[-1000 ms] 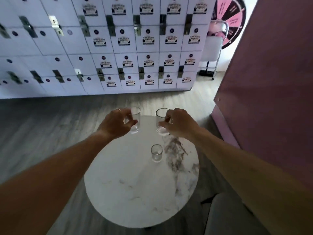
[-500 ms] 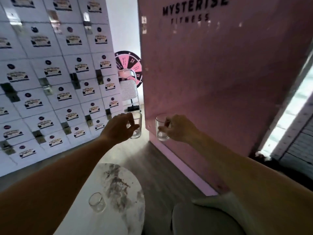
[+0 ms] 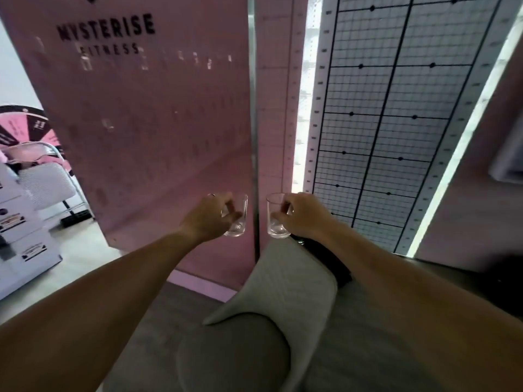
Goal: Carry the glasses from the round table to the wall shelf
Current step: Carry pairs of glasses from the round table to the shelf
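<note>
My left hand (image 3: 208,219) is closed around a clear drinking glass (image 3: 239,222), held upright in the air in front of me. My right hand (image 3: 304,217) grips a second clear glass (image 3: 274,222) the same way, a short gap apart from the first. Both glasses look empty. The round table and the small glass left on it are out of view. No wall shelf can be made out.
A grey upholstered chair (image 3: 277,301) stands right below my arms. Ahead rises a pink panel (image 3: 158,123) with lettering, and to its right a lit grid chart (image 3: 376,123). White lockers (image 3: 19,239) and a folding chair (image 3: 48,185) are at the left.
I have turned right, away from the round table and lockers, with both glasses lifted and carried along. The table and small glass have left the view; the grey chair and grid chart have appeared.
</note>
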